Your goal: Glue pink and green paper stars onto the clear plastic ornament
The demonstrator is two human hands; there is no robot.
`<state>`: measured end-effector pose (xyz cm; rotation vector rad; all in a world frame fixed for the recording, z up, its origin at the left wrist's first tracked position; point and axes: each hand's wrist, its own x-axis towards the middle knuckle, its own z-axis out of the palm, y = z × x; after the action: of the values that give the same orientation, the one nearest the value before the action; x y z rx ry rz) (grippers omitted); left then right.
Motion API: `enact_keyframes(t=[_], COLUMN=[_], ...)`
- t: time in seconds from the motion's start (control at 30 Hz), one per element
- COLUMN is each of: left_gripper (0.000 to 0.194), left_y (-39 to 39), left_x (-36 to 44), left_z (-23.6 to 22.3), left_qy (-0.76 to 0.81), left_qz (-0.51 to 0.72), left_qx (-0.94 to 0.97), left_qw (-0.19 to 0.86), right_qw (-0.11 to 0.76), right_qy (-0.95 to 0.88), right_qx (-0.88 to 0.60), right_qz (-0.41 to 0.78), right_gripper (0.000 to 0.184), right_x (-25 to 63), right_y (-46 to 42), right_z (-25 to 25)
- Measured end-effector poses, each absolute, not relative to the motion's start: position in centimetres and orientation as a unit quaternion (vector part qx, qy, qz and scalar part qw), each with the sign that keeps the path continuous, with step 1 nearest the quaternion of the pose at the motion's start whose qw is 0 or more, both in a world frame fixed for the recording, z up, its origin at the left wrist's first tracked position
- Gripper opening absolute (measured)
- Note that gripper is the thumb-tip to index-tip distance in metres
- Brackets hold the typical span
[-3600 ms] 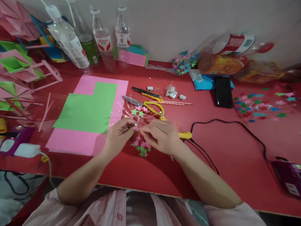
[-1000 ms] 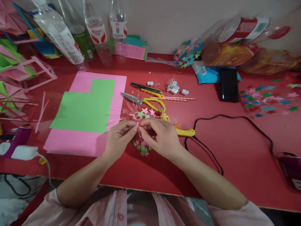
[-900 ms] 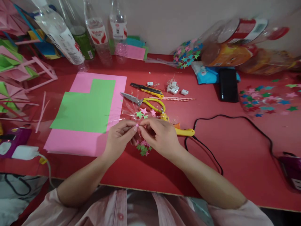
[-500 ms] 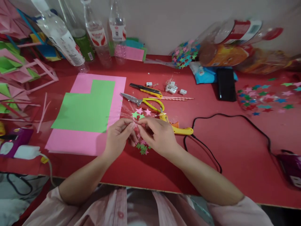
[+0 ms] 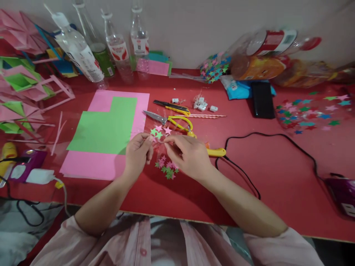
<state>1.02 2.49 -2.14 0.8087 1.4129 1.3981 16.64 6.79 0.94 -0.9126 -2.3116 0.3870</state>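
Pink and green paper stars [image 5: 158,135] sit on a see-through plastic piece [image 5: 163,120] whose exact shape is hard to make out. My left hand [image 5: 138,153] pinches its near left edge between thumb and fingers. Close by on the right, my right hand [image 5: 190,155] has thumb and forefinger pressed together at the near edge; what lies between them is too small to tell. Loose pink and green stars [image 5: 168,170] lie on the red table below the hands. Beyond my hands are yellow-handled scissors [image 5: 158,117] and a yellow glue gun [image 5: 216,152], partly hidden by my right hand.
Green paper [image 5: 105,129] overlaps pink sheets [image 5: 91,166] on the left. A utility knife [image 5: 172,107] and small white pieces [image 5: 202,105] lie behind the scissors. Bottles [image 5: 118,50] line the wall. A black phone [image 5: 262,99] and a cable [image 5: 291,142] occupy the right.
My hands have drawn slightly apart, the left one moving a little left with the starred plastic. More of the loose stars below shows between them. The camera view has shifted slightly.
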Motion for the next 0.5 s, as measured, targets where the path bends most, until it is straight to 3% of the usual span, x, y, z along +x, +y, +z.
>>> enact_keyframes(t=[0.27, 0.5], left_gripper=[0.026, 0.026], left_y=[2.7, 2.8], left_x=[0.8, 0.9], left_z=[-1.9, -1.9], left_qy=[0.551, 0.536], left_qz=[0.596, 0.604], left_qx=[0.331, 0.295], left_qw=[0.481, 0.51], right_qw=[0.298, 0.219], right_qy=[-0.864, -0.85], right_qx=[-0.391, -0.47], right_qz=[0.108, 0.093], right_gripper=[0.014, 0.018], right_x=[18.1, 19.4], right_y=[8.0, 8.1], right_z=[2.7, 2.1])
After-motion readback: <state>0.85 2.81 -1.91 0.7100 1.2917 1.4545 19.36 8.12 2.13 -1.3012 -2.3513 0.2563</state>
